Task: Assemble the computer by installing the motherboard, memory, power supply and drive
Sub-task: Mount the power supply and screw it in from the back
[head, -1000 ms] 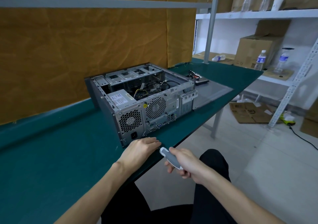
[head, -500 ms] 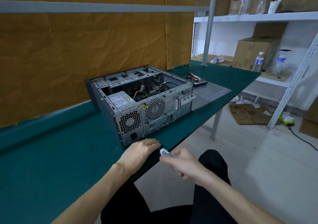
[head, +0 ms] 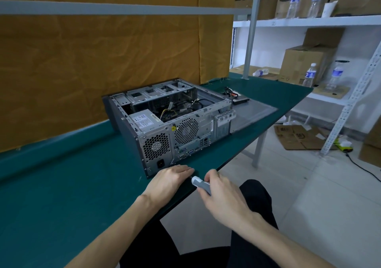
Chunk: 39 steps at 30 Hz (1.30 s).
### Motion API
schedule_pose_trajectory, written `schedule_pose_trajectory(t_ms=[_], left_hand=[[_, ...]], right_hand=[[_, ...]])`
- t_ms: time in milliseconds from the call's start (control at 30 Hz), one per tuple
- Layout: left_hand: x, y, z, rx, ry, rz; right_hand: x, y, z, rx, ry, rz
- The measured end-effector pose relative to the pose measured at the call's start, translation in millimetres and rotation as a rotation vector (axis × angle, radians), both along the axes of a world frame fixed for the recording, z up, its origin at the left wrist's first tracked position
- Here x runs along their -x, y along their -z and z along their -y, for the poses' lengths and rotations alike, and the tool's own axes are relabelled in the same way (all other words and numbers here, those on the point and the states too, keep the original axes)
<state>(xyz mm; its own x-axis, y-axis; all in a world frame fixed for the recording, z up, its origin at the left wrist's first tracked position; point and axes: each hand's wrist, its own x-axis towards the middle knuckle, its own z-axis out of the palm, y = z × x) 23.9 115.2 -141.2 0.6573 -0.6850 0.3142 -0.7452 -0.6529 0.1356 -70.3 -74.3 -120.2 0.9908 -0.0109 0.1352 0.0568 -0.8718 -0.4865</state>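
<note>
Since a second ago my view has tipped down a little and my right hand [head: 224, 195] has turned: its fingers now curl over the grey tool [head: 201, 183] from above, where earlier they gripped it from the side, and only the tool's pale tip shows, pointing at the left hand. My left hand [head: 168, 182] has not moved; it lies flat, fingers straight and together, palm down on the near edge of the table [head: 61, 185], just in front of the case. The case [head: 171, 121] lies on its side in the middle of the table with its open side up and its rear panel facing me. The power supply [head: 144, 120] sits in the near left corner with its label up, two round fan grilles show on the rear panel, and black and yellow cables [head: 175, 111] lie loose inside. Drive bays line the far end. A grey side panel [head: 251, 113] lies flat on the table just right of the case, and a drive [head: 237, 97] with coloured wires sits beyond it. The table is covered in green mat; an orange cloth [head: 103, 61] hangs behind it. To the right stand white shelves [head: 309, 21] with cardboard boxes and water bottles [head: 309, 75], and flattened cardboard [head: 299, 137] lies on the pale floor.
</note>
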Motion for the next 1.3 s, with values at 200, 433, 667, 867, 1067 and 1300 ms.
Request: schedule_pose_trajectory(t_ms=[200,433,667,867,1067,1300], left_hand=[[0.2,3.5,-2.8,0.000,-0.005,-0.010],[1.3,5.2,-3.6,0.040,-0.041,-0.023],[1.8,3.4,-2.3,0.016,-0.029,-0.022],[11.6,-6.2,-14.7,0.130,-0.054,0.254],[5.0,-44.6,-48.9,0.321,-0.280,0.627],[-10.7,-70.0,-56.3,0.244,-0.392,0.407]], right_hand=[[-7.3,-13.0,-1.2,-0.896,0.168,-0.485],[-8.4,-2.4,-8.8,-0.508,0.119,-0.264],[-7.5,4.8,-5.1,0.070,0.060,-0.136],[-16.8,-8.1,-7.9,-1.046,0.114,-0.665],[-14.2,-0.5,-13.4,0.194,0.039,-0.058],[-20.3,-11.9,-19.5,-1.123,0.187,-0.721]])
